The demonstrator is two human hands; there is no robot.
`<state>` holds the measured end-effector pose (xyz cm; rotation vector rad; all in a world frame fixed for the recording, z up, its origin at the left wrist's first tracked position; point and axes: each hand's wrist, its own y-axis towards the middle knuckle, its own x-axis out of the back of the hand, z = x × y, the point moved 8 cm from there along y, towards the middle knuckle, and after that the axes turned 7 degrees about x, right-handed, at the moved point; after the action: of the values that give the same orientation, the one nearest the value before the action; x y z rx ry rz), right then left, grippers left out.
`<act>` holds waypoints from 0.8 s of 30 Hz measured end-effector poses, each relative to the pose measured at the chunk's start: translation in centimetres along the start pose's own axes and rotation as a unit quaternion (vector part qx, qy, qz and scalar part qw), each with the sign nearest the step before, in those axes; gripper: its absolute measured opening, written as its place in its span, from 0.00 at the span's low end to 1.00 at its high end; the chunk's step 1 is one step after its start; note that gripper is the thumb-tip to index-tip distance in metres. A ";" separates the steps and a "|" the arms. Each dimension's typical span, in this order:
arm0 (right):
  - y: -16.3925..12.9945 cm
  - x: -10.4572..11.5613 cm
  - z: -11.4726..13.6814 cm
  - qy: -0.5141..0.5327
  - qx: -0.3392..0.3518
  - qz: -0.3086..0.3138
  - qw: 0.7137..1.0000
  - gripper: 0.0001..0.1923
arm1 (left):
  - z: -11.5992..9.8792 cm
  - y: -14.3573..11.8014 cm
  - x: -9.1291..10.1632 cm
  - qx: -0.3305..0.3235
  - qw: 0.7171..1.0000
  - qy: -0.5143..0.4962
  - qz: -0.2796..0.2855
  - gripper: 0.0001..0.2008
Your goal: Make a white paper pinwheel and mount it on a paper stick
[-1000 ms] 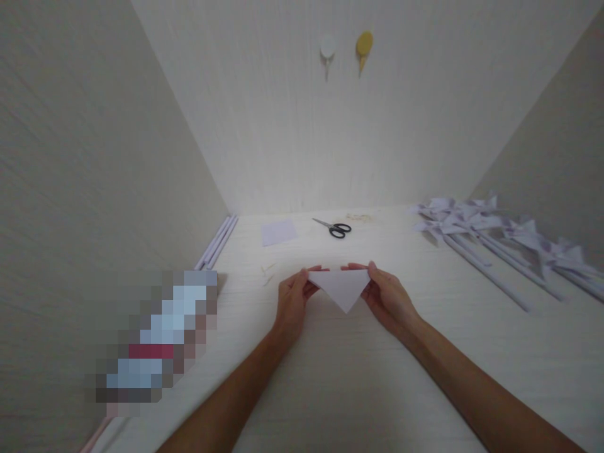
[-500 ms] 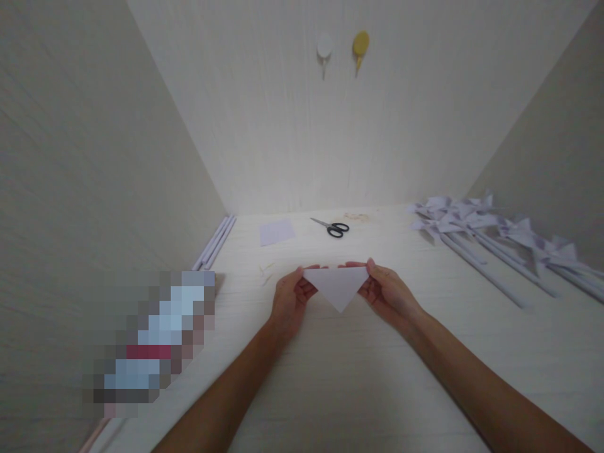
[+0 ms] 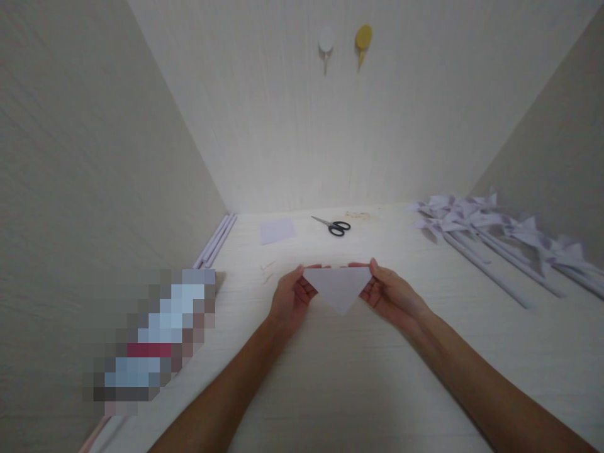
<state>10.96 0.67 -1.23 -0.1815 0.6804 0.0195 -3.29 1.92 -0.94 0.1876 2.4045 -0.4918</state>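
The left hand (image 3: 289, 297) and right hand (image 3: 389, 290) are each pinching an upper corner of the folded paper triangle (image 3: 338, 287), keeping it taut just above the worktop (image 3: 358, 377), point hanging down; scissors (image 3: 332, 225) are lying well beyond both hands.

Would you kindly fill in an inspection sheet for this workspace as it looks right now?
Surface: pale wood-grain tabletop.
Job's things: white folded paper triangle, point toward the person, held at its corners by left hand and right hand.
Clutter: black-handled scissors; flat pale lilac paper square; lilac paper pinwheels on sticks; lilac rolled paper sticks; small scraps.
Hands: fingers pinch the triangle.
Cables: nothing seen.
Surroundings: pale walls; white hook and yellow hook.
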 end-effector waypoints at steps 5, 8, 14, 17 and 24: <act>-0.3 -0.4 -0.2 0.004 -0.001 0.015 1.000 0.15 | 0.4 0.0 -0.1 0.019 1.000 -0.021 0.002 0.12; -0.4 -0.7 -0.3 0.007 0.004 0.015 1.000 0.14 | 0.7 -0.2 -0.3 0.032 0.999 -0.036 -0.001 0.12; -0.5 -0.9 -0.2 0.013 0.033 -0.014 0.999 0.13 | 1.6 -0.6 -0.8 0.060 0.996 -0.071 0.002 0.12; -0.3 -0.5 0.2 0.000 0.073 -0.033 0.997 0.14 | 1.6 -0.7 -1.0 0.050 0.997 -0.051 0.014 0.12; 0.3 1.8 2.0 -0.095 0.182 -0.087 0.975 0.15 | 0.7 -0.5 -1.0 -0.027 0.995 0.093 0.020 0.14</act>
<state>13.57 1.28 -0.92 0.1135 0.4653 -0.2525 -2.24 1.18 -0.70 0.2685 2.5870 -0.4056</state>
